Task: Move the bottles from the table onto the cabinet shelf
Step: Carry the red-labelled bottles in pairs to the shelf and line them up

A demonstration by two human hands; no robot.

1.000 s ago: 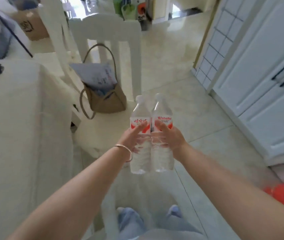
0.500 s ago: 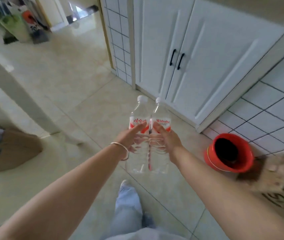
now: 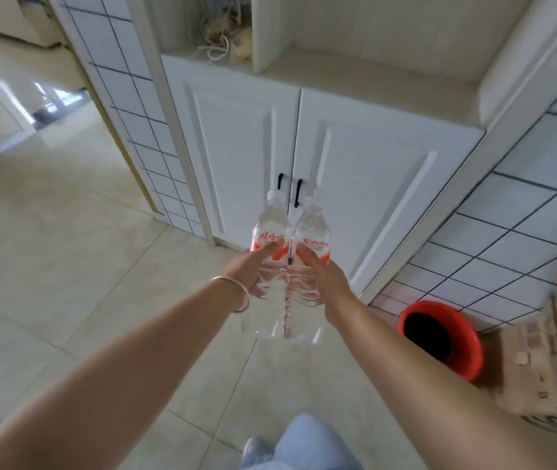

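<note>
Floor tiles [image 3: 66, 252] are filling the left of the view. Left hand [image 3: 249, 271], with a bracelet [image 3: 236, 293] on its wrist, is gripping the left bottle [image 3: 266, 266], fingers wrapping around its body. Right hand [image 3: 321, 279] is gripping the right bottle [image 3: 312, 239] the same way. Both bottles are hanging upright in the air, touching side by side, in front of the closed cabinet doors [image 3: 355, 184] and below the cabinet shelf [image 3: 355, 76]. Red bucket [image 3: 439, 337] is sitting on the floor at the right.
</note>
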